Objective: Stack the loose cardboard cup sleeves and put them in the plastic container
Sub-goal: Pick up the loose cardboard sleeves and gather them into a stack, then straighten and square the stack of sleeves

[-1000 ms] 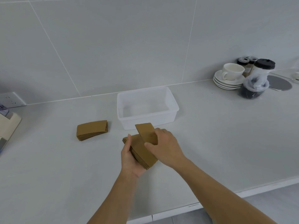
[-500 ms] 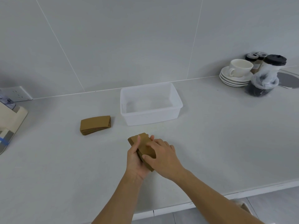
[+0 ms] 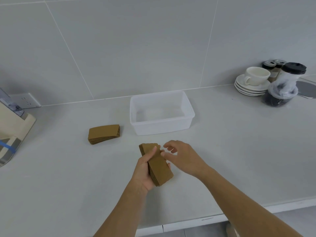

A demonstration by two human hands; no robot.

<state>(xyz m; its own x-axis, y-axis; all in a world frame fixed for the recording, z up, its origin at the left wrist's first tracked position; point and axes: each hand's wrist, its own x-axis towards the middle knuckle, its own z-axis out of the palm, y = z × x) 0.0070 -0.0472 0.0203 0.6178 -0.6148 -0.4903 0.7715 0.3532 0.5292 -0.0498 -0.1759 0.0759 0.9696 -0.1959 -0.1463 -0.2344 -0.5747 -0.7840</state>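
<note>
My left hand (image 3: 145, 171) grips a stack of brown cardboard cup sleeves (image 3: 158, 165) just above the counter, thumb across the top sleeve. My right hand (image 3: 183, 155) hovers right beside the stack with fingers spread, holding nothing. A second stack of sleeves (image 3: 103, 134) lies flat on the counter to the left. The clear plastic container (image 3: 162, 128) stands behind my hands, with nothing visible inside it.
White saucers with a cup (image 3: 253, 82) and dark-lidded jars (image 3: 283, 86) stand at the back right. A beige appliance (image 3: 12, 132) sits at the left edge below a wall socket (image 3: 27, 100). The counter's front edge (image 3: 188, 221) runs close below my arms.
My right hand laid a single sleeve onto the stack, pressed it down, then lifted off and opened. The left hand kept hold of the stack.
</note>
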